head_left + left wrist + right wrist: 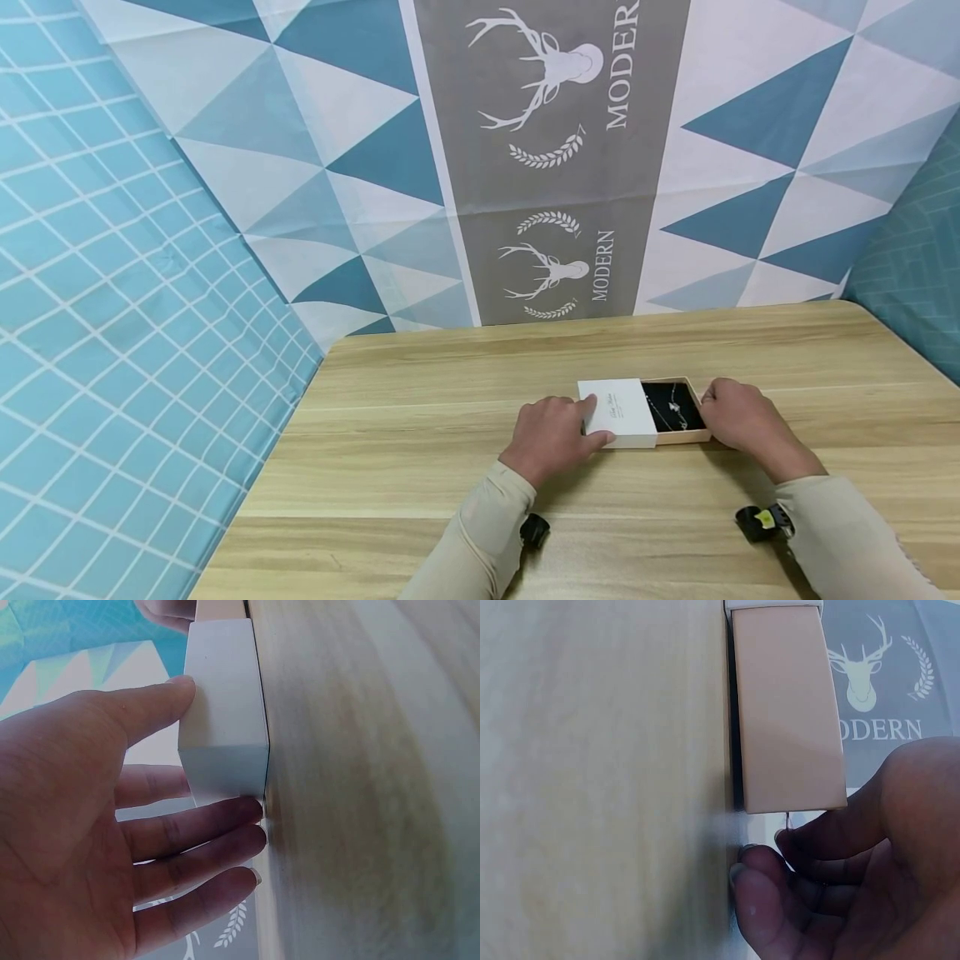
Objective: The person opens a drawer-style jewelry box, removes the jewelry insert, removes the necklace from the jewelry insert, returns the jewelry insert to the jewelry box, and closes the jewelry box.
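A small jewelry box lies on the table, its drawer (682, 437) partly out of a white sleeve (626, 412) with fine lettering on top. Inside the peach drawer, a silver necklace (675, 407) with a pendant rests on a black insert. My left hand (551, 437) grips the sleeve at its left end, thumb and index finger against it, the other fingers extended behind the end. At the drawer's right end my right hand (742, 417) pinches a thin pull tab (787, 820) between thumb and curled fingers.
The wooden table (420, 467) runs to a wall hanging (555, 167) with triangles and deer heads at the back. Blue tiled-pattern cloth (135, 333) borders the left side, and teal cloth (915, 250) the right. Black wrist cameras (761, 523) sit under both sleeves.
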Motion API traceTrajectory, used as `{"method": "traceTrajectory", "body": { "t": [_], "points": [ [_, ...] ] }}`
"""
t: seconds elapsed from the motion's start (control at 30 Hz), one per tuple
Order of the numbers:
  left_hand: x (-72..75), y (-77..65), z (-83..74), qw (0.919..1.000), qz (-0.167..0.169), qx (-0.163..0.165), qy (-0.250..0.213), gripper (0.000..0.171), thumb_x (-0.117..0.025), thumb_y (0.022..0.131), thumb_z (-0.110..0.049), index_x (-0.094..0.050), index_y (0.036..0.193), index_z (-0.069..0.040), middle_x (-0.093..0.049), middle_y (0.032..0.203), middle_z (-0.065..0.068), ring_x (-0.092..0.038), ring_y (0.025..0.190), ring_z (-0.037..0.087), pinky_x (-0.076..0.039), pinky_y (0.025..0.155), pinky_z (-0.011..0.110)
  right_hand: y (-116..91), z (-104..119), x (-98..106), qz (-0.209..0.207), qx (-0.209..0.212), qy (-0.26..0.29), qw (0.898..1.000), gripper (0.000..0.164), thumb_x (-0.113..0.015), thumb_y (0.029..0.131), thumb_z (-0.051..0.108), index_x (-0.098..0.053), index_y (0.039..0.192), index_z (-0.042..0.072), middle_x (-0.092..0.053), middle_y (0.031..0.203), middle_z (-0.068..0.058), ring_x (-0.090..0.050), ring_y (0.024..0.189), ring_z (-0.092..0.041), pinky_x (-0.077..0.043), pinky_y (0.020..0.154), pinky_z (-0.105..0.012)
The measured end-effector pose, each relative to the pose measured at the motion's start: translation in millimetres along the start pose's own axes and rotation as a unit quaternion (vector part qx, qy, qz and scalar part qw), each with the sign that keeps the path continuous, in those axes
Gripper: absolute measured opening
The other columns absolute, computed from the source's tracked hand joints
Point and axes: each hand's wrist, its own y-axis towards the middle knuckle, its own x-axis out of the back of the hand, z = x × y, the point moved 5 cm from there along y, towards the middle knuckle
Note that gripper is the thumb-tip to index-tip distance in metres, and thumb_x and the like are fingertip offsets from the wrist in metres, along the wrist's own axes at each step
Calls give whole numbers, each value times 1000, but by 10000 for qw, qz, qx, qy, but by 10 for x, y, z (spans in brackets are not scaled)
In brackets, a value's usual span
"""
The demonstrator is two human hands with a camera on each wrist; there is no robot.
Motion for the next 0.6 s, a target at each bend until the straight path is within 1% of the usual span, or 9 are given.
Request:
{"method": "traceTrajectory", "body": {
  "t": [0.6],
  "points": [
    [0,-6,3,10000,-31,10,-73,57,-65,90,-60,-64,136,-24,-67,76,-5,-63,70,13,-37,47,27,2,-30,8,22,-91,29,10000,25,-35,95,8,-57,85,-1,-55,74,-9,-51,65,-23,-41,56,-36]
  ]
}}
